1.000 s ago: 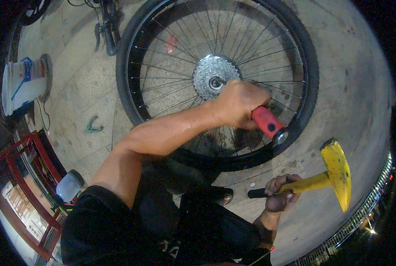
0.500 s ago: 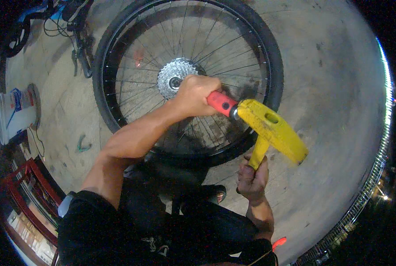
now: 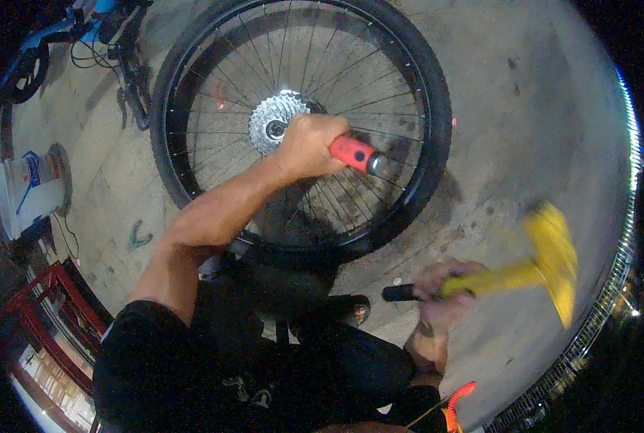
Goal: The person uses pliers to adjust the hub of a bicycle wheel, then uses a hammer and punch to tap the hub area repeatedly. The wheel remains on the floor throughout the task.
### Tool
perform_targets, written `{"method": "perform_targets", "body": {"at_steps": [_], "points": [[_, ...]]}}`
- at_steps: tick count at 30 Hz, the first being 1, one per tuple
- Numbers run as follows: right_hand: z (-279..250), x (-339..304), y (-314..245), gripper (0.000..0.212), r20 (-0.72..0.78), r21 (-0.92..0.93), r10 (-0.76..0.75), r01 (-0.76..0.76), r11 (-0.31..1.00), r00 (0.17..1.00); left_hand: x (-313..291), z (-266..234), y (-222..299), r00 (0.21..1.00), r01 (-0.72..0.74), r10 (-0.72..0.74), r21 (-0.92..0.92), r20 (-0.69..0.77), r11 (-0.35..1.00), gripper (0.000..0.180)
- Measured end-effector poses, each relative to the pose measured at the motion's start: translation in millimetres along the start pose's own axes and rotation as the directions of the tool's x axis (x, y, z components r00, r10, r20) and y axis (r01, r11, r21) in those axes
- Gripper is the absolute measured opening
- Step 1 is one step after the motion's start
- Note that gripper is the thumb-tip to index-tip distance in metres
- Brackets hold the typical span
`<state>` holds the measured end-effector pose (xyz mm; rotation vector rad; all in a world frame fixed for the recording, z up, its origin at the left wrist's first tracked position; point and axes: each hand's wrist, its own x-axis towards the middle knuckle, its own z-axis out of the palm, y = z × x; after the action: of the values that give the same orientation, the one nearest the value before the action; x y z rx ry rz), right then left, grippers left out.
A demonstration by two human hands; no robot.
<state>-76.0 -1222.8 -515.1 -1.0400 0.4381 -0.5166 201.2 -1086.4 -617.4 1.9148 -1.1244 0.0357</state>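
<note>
A bicycle wheel with a black tyre (image 3: 437,72) lies before me, its silver cassette (image 3: 273,119) facing up. My left hand (image 3: 311,144) is closed round a red-handled tool (image 3: 353,153) with a metal end cap pointing right. The tool's other end is hidden behind that hand, beside the cassette. Off to the lower right, my right hand (image 3: 444,292) grips the black-ended handle of a yellow hammer (image 3: 553,260). The hammer's head is blurred and well apart from the red tool.
Part of a blue bicycle (image 3: 40,43) is at the upper left, with cables and levers. A white bucket (image 3: 37,191) stands at the left. Below it is a dark red frame (image 3: 33,296). A small green object (image 3: 139,234) lies on the concrete floor (image 3: 509,159).
The yellow hammer has swung away from the red tool's capped end, out to the right, with my right hand turning. My left hand and the tool stay nearly in place.
</note>
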Motion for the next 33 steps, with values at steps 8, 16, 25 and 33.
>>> {"method": "perform_targets", "body": {"at_steps": [8, 16, 25, 33], "points": [[3, 0, -9, 0.052, -0.117, -0.202, -0.078, 0.053, 0.978, 0.99, -2, 3, 5, 0.997, -0.081, 0.081, -0.04, 0.015, 0.996, 0.024], [16, 5, 4, 0.055, 0.012, -0.365, -0.037, 0.039, 0.93, 0.999, 1, -2, 9, 0.992, -0.103, 0.098, -0.064, -0.079, 0.993, 0.024], [26, 8, 14, 0.056, 0.048, -0.36, 0.029, -0.01, 0.933, 0.998, 0, -7, 1, 0.994, -0.095, 0.088, -0.113, -0.063, 0.989, 0.022], [26, -1, 31, 0.053, -0.028, -0.455, 0.246, -0.232, 0.86, 0.969, 5, -5, 2, 0.998, -0.057, 0.055, -0.161, -0.015, 0.985, 0.021]]}}
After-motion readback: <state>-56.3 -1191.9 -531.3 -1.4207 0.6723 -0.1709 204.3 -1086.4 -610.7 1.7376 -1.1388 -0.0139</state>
